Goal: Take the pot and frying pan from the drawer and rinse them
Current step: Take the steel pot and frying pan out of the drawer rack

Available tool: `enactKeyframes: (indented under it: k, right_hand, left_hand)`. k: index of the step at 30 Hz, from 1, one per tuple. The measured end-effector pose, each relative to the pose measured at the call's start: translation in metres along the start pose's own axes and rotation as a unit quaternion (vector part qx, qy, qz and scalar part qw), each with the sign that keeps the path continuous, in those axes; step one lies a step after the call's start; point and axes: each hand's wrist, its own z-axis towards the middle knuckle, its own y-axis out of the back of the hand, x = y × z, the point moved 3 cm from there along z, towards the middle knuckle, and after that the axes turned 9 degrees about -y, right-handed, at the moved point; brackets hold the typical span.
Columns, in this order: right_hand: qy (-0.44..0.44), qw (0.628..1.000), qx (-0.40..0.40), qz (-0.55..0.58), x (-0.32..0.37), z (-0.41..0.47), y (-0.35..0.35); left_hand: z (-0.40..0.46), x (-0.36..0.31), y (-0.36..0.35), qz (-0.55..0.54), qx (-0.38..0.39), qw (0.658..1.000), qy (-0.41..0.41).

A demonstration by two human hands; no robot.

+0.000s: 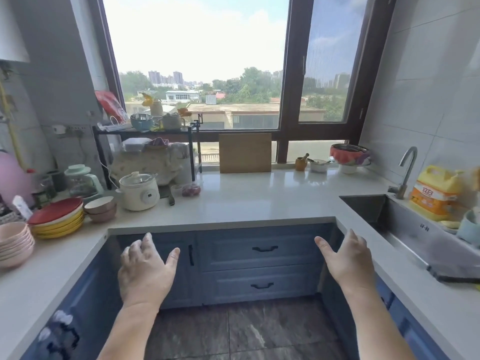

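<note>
Two blue drawers sit closed under the white counter, the upper drawer (262, 249) above the lower drawer (261, 284), each with a black handle. No pot or frying pan shows outside them. My left hand (145, 271) hovers in front of the narrow blue cabinet door, fingers spread and holding nothing. My right hand (349, 258) hovers to the right of the drawers, fingers relaxed and empty. The steel sink (405, 229) lies at the right with its curved faucet (407, 170) behind it.
Stacked plates (58, 216) and bowls (14, 242) crowd the left counter beside a small white cooker (140, 190). A wooden cutting board (245, 153) leans at the window. A yellow detergent bottle (437, 193) stands behind the sink. Dark floor tiles lie below.
</note>
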Motion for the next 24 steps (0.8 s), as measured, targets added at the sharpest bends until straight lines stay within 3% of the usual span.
enactKeyframes:
  k: [14,24]
  right_hand:
    - [-0.019,0.993,0.110,-0.048,0.002,0.237,-0.223]
    - [-0.046,0.978,0.186,-0.079,-0.033,0.316,-0.391]
  left_hand:
    - [0.180,-0.076,-0.215,0.033,0.026,0.997,0.064]
    - [0.238,-0.075,-0.361,0.033,0.042,0.987,0.153]
